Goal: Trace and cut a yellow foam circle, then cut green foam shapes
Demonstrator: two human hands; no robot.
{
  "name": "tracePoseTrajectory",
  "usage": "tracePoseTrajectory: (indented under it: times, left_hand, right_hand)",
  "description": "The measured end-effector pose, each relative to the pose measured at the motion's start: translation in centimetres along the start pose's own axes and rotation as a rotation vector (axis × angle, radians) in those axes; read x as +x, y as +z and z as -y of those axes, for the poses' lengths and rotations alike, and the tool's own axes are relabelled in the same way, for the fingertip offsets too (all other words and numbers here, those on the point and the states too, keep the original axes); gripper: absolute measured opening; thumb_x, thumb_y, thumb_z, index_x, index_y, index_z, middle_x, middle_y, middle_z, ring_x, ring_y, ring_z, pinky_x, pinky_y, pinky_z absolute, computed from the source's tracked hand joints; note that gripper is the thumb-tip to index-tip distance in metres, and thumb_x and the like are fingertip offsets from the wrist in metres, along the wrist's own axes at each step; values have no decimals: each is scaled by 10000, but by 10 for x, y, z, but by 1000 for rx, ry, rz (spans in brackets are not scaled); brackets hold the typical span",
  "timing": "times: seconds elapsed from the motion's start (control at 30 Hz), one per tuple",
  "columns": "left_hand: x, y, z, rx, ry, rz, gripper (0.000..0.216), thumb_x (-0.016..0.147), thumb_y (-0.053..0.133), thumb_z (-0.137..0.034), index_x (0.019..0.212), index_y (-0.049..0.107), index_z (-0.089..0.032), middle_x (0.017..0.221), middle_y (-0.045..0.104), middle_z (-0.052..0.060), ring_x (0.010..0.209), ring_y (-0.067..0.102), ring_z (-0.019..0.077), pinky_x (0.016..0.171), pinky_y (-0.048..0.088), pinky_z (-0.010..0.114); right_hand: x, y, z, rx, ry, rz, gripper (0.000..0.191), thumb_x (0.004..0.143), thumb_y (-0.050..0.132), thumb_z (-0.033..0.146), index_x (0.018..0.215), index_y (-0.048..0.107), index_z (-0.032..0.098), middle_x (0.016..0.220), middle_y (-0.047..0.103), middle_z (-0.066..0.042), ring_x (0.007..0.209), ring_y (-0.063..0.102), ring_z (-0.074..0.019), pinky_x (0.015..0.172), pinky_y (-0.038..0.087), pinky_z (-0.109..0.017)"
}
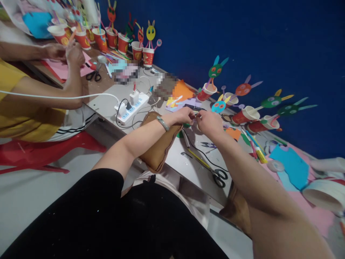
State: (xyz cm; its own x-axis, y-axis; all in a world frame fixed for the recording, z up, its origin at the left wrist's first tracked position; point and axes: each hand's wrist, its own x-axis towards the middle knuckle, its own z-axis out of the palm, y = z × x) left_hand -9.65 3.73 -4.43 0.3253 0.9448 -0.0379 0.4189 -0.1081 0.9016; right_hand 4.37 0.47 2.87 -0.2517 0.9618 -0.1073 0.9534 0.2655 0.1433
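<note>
Left hand (183, 116) and right hand (209, 123) meet over the worktop (175, 158) just right of the white power strip (132, 107), fingertips of both pinched on a small craft piece (196, 114) too tiny to identify, black scissors (219, 176) further right of the strip.

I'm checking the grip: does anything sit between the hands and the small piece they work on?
Nothing visible does: the left hand and right hand both pinch the piece directly, above the table.
</note>
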Motion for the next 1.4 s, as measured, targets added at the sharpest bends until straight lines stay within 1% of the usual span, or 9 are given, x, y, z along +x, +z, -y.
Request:
tracePoseTrajectory:
  times: [0.23, 0.47, 0.6, 0.73, 0.9, 1.07, 1.13, 1.27, 1.4]
  left_hand:
    - [-1, 3, -4, 123, 44, -83, 67, 664, 707, -85, 715, 729, -122, 673, 633, 0, 728, 558, 156, 796, 482, 304]
    - [-2, 6, -7, 151, 48, -145, 92, 671, 678, -51, 663, 672, -143, 656, 604, -11, 716, 540, 149, 778, 459, 292]
    - [-3, 7, -8, 131, 42, -170, 127, 683, 679, -33, 646, 650, -151, 637, 601, -21, 696, 549, 138, 730, 444, 270]
    - [-5, 5, -9, 98, 40, -168, 102, 728, 705, -74, 661, 668, -141, 669, 643, -13, 680, 562, 126, 708, 442, 258]
    - [-5, 3, -8, 83, 25, -174, 89, 727, 723, -83, 661, 687, -131, 681, 659, -8, 693, 566, 124, 728, 442, 263]
    - [-5, 1, -10, 89, 9, -173, 75, 757, 753, -138, 692, 719, -123, 703, 681, -1, 698, 565, 114, 748, 446, 257]
    - [-6, 0, -11, 98, 3, -174, 74, 759, 765, -159, 705, 729, -124, 706, 685, -3, 697, 564, 109, 766, 452, 253]
    - [-8, -2, -13, 125, -11, -166, 52, 751, 771, -169, 730, 738, -135, 682, 670, -24, 677, 552, 100, 744, 447, 245]
    - [-11, -4, -17, 149, -11, -154, 99, 770, 779, -190, 702, 721, -147, 647, 640, -39, 650, 524, 90, 717, 437, 241]
  right_hand:
    - [-4, -1, 0, -26, -20, -13, 356, 1054, 469, 311, 1228, 752, 184, 1200, 797, -198, 1105, 735, -333, 848, 487, -381]
    - [-3, 6, -2, 10, -31, -40, 352, 1059, 449, 323, 1232, 729, 198, 1227, 789, -195, 1138, 722, -338, 880, 490, -400]
    - [-12, 9, -9, 99, -41, -127, 394, 1015, 525, 333, 1354, 664, 188, 1163, 798, -189, 1112, 718, -363, 879, 489, -411]
    - [-30, 14, -31, 228, -56, -242, 448, 991, 522, 354, 1377, 628, 152, 956, 790, -164, 982, 723, -373, 805, 479, -407]
    - [-48, 34, -75, 351, 22, -400, 439, 982, 494, 362, 1333, 625, 134, 846, 734, -108, 811, 699, -296, 791, 490, -381]
    - [-61, 59, -99, 389, 25, -421, 379, 976, 497, 361, 1231, 676, 145, 753, 687, -66, 736, 666, -253, 757, 490, -343]
    - [-62, 66, -98, 378, -2, -399, 395, 984, 490, 353, 1256, 689, 147, 775, 717, -80, 754, 680, -256, 742, 478, -337]
    - [-60, 72, -87, 321, -66, -366, 483, 997, 484, 333, 1397, 658, 128, 987, 800, -147, 912, 729, -300, 715, 450, -338]
    - [-57, 71, -78, 279, -105, -331, 511, 1024, 442, 325, 1448, 635, 116, 1135, 799, -185, 978, 730, -318, 669, 410, -339]
